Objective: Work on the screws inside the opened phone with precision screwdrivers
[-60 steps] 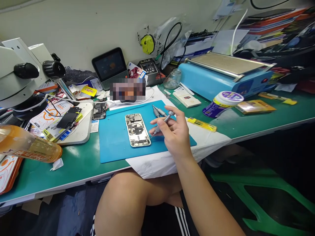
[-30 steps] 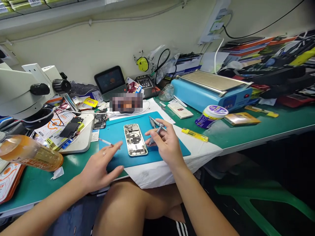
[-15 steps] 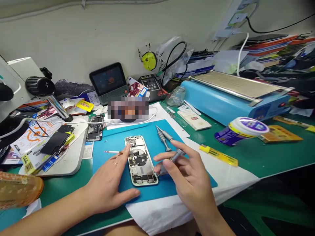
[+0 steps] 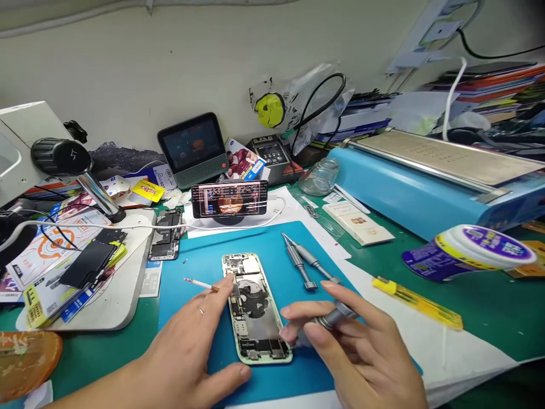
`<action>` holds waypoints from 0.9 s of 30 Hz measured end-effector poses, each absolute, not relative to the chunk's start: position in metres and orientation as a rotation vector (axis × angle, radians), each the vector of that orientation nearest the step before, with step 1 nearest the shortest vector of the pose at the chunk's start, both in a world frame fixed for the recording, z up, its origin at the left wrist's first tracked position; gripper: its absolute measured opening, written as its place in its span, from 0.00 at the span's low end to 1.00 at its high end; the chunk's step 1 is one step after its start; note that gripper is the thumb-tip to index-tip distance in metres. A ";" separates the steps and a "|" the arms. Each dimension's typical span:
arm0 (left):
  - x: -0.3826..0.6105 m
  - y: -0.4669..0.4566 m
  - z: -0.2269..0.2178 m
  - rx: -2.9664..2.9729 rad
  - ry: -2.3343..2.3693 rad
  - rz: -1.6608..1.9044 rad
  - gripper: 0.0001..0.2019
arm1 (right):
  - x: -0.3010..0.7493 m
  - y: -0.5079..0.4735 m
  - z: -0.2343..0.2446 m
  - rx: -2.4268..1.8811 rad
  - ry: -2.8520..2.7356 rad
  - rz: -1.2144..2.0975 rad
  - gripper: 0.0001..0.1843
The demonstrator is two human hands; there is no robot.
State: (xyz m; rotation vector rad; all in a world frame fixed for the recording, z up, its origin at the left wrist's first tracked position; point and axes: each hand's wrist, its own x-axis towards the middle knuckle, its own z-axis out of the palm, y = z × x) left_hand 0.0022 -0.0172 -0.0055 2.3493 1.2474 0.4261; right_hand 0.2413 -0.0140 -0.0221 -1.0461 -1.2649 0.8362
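An opened smartphone [image 4: 256,307], its inner parts bare, lies on a blue mat [image 4: 191,244]. My left hand [image 4: 187,335] is spread with index fingertip on the phone's left edge and thumb stretched out near its lower corner. A thin white stick with a pinkish tip [image 4: 200,283] pokes out beside that index finger; whether it is touched I cannot tell. Closed fingers of my right hand [image 4: 361,341] grip a grey screwdriver [image 4: 336,316] just right of the phone's lower end. Its tip is blurred and partly hidden. Two more grey screwdrivers [image 4: 300,264] lie beyond that hand.
A propped phone with a lit screen [image 4: 230,199] stands behind the mat. On the right are a yellow cutter [image 4: 417,303], a purple-and-white tub [image 4: 434,258] and a blue machine with a flat plate [image 4: 409,187]. A white stand base [image 4: 131,295] carries boxes on the left.
The view has shifted, so the phone and hands appear lower and larger. Both hands keep about the same hold; the right stays by the phone's lower right with the screwdriver.
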 end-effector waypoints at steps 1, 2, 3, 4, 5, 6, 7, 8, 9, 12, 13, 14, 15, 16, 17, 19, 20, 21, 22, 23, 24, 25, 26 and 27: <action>0.002 -0.017 -0.005 2.354 1.247 0.410 0.49 | 0.240 -0.015 -0.021 -1.052 -1.258 0.834 0.17; 0.003 -0.016 -0.004 2.357 1.247 0.399 0.50 | 0.239 -0.015 -0.020 -1.055 -1.255 0.831 0.17; 0.003 -0.016 -0.003 2.359 1.250 0.400 0.50 | 0.238 -0.016 -0.020 -1.058 -1.254 0.827 0.17; 0.003 -0.015 -0.003 2.361 1.253 0.408 0.49 | 0.237 -0.016 -0.019 -1.059 -1.253 0.822 0.17; 0.003 -0.015 -0.003 2.362 1.257 0.420 0.48 | 0.237 -0.016 -0.019 -1.060 -1.254 0.816 0.17; 0.003 -0.015 -0.003 2.361 1.263 0.433 0.48 | 0.238 -0.016 -0.020 -1.059 -1.256 0.811 0.17; 0.003 -0.015 -0.004 2.361 1.267 0.438 0.47 | 0.239 -0.015 -0.021 -1.056 -1.261 0.807 0.17; 0.003 -0.015 -0.004 2.361 1.269 0.444 0.46 | 0.241 -0.015 -0.022 -1.048 -1.273 0.803 0.17; 0.002 -0.015 -0.005 2.361 1.269 0.453 0.46 | 0.243 -0.014 -0.023 -1.036 -1.295 0.800 0.17; 0.002 -0.016 -0.007 2.354 1.255 0.495 0.43 | 0.250 -0.011 -0.028 -0.984 -1.389 0.796 0.19; 0.003 -0.016 -0.007 2.351 1.251 0.504 0.43 | 0.252 -0.010 -0.028 -0.971 -1.412 0.794 0.19; 0.003 -0.015 -0.006 2.350 1.248 0.502 0.42 | 0.253 -0.009 -0.029 -0.961 -1.427 0.792 0.20; 0.003 -0.015 -0.005 2.352 1.248 0.489 0.42 | 0.253 -0.009 -0.029 -0.958 -1.430 0.790 0.21; 0.004 -0.014 -0.004 2.356 1.251 0.477 0.42 | 0.253 -0.009 -0.028 -0.964 -1.422 0.791 0.20; 0.004 -0.014 -0.003 2.362 1.254 0.465 0.43 | 0.251 -0.010 -0.028 -0.974 -1.409 0.793 0.20; 0.005 -0.013 -0.001 2.374 1.262 0.435 0.44 | 0.249 -0.011 -0.027 -1.007 -1.371 0.800 0.19; 0.005 -0.013 -0.001 2.379 1.265 0.426 0.45 | 0.247 -0.011 -0.026 -1.025 -1.351 0.804 0.18; 0.005 -0.013 -0.001 2.383 1.267 0.423 0.45 | 0.247 -0.011 -0.026 -1.035 -1.338 0.807 0.18; 0.006 -0.013 -0.001 2.385 1.271 0.419 0.45 | 0.246 -0.011 -0.027 -1.031 -1.337 0.812 0.18; 0.006 -0.013 -0.002 2.386 1.274 0.414 0.46 | 0.247 -0.010 -0.028 -1.020 -1.343 0.818 0.18; 0.006 -0.013 -0.002 2.388 1.276 0.417 0.46 | 0.247 -0.010 -0.029 -1.005 -1.353 0.825 0.18; 0.006 -0.013 -0.003 2.390 1.273 0.423 0.47 | 0.248 -0.009 -0.030 -0.989 -1.364 0.830 0.19; 0.006 -0.013 -0.004 2.393 1.268 0.429 0.47 | 0.249 -0.008 -0.031 -0.977 -1.371 0.835 0.20; 0.007 -0.013 -0.005 2.398 1.261 0.432 0.48 | 0.250 -0.008 -0.032 -0.967 -1.372 0.837 0.20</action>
